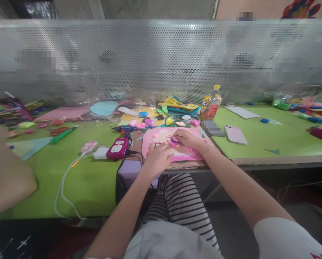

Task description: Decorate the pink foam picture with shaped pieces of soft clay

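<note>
A pink board with rounded corners [147,135] lies before me at the table's front edge, with a pale picture area in its middle. My left hand [159,158] rests on the board's near left part, fingers stretched out and lying flat. Over the board's middle, my right hand [189,139] is closed, its fingertips pinched at a small pink and blue piece [174,141] that looks like soft modelling clay. The fingers partly hide this piece and the picture around it. Several lumps of coloured clay, one of them yellow [168,121], lie just behind the board.
Left of the board are a glue gun [127,130], a magenta power bank [118,148], a white cable [62,180] and a green cutter knife [63,135]. To the right stand a bottle [213,104] and a phone [236,135]. Another person's arm [9,172] reaches in at left.
</note>
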Tool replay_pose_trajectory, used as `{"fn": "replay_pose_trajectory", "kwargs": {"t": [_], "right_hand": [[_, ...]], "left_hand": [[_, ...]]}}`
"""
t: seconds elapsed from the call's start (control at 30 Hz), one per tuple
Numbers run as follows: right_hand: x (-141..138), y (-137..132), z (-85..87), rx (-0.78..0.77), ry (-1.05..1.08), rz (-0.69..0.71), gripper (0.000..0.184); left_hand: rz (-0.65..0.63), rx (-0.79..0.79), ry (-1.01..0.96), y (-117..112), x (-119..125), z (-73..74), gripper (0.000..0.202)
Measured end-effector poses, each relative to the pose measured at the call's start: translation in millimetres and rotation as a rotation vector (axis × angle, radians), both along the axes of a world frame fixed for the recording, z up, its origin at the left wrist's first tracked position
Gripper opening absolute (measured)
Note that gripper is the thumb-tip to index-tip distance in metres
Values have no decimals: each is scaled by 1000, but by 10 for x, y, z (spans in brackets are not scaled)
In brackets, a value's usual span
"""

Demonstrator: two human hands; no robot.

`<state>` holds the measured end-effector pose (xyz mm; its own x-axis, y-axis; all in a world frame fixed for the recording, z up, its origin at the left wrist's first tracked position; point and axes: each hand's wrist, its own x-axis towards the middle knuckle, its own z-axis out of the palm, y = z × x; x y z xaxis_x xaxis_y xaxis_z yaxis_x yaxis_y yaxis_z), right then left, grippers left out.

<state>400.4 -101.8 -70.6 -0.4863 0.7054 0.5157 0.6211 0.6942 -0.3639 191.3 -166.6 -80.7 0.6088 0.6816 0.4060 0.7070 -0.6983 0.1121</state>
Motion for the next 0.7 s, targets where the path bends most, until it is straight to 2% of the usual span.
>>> {"fn": "replay_pose_trajectory", "kwargs": {"t": [0.2,0.43,0.6,0.7], "right_hand": [[22,-1,-19,-49,-11,-65,23],[59,-51,59,-27,-18,-125,21],[76,-108,76,-50,-67,-119,14],[87,-120,93,-71,-80,-121,19]], "left_hand": [[-7,-7,-5,0,6,14,30],[-6,-27,-6,-14,6,25,29],[-6,-53,-19,-19,4,37,31],[-12,-49,-18,-14,1,36,31]]}}
